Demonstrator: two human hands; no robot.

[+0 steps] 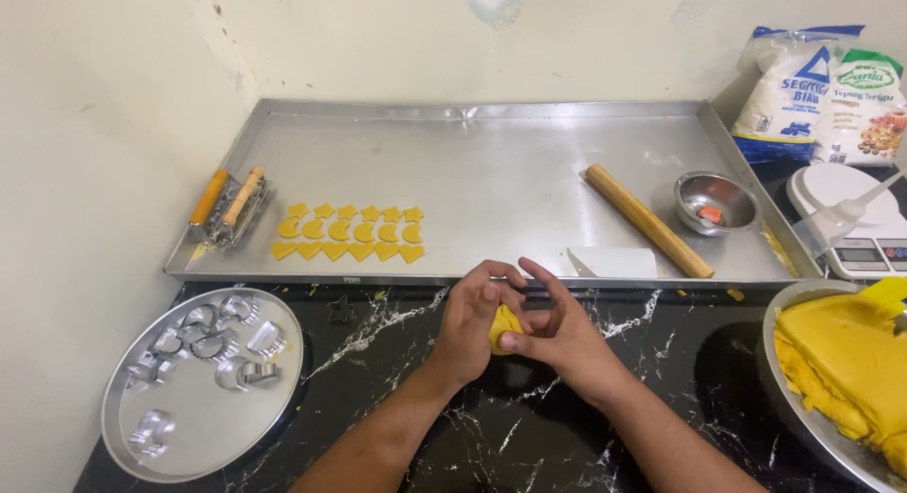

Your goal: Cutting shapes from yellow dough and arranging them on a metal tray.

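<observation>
From the head camera, two hands meet over the black marbled surface [529, 427]. The left hand [468, 328] and right hand [557, 332] enclose one small lump of yellow dough [504, 325]. It sits between the palms, the left fingers [491, 278] curled over its top and the right thumb pressed against its lower edge; the other right fingers [548, 278] are spread loosely above it. Most of the lump is hidden by the hands.

Beyond the fingers lies one long steel tray [491, 144]. On it are nineteen yellow cut shapes [348, 232] in three rows: six stars, six crescents, seven hearts. Also there: one wooden rolling pin [648, 220], one small steel bowl [716, 201], one white scraper [614, 262] just past the fingertips, and one roller tool with two wooden handles [230, 205].

Left of the hands, a round metal plate [203, 417] carries roughly ten metal cutters [213, 342], hard to count exactly; one star cutter [339, 310] lies apart. To the right, a bowl of yellow dough [850, 365] is cut off by the frame edge, behind it one scale [860, 224] and two flour bags [817, 92].
</observation>
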